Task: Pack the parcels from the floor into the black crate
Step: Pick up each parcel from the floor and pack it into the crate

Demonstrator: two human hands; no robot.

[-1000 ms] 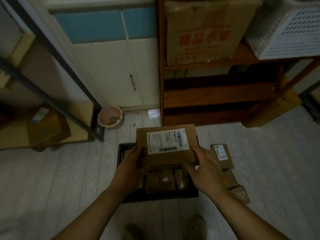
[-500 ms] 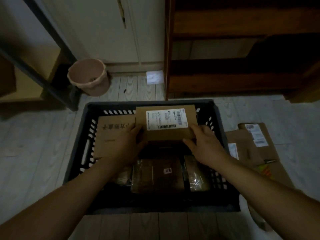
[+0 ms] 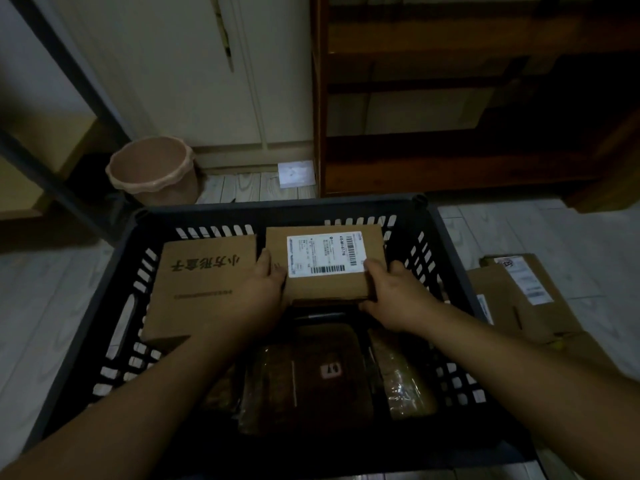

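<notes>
Here, 2 hands, left hand (image 3: 258,299) and right hand (image 3: 398,299), grip labelled parcel (image 3: 325,265) inside black crate (image 3: 284,211).

L hand (image 3: 256,299) & R hand (image 3: 398,299) are gripping the white-labelled brown cardboard parcel (image 3: 325,265) at its near corners, within the black slotted plastic crate (image 3: 277,207). Just left of the grip, a printed brown cardboard box (image 3: 204,282) is lying; nearer than the grip, film-wrapped brown parcels (image 3: 311,372) are sitting lower in the crate. Right of the grip, outside the crate wall, flat brown cardboard parcels (image 3: 519,299) are lying on the floor.
</notes>
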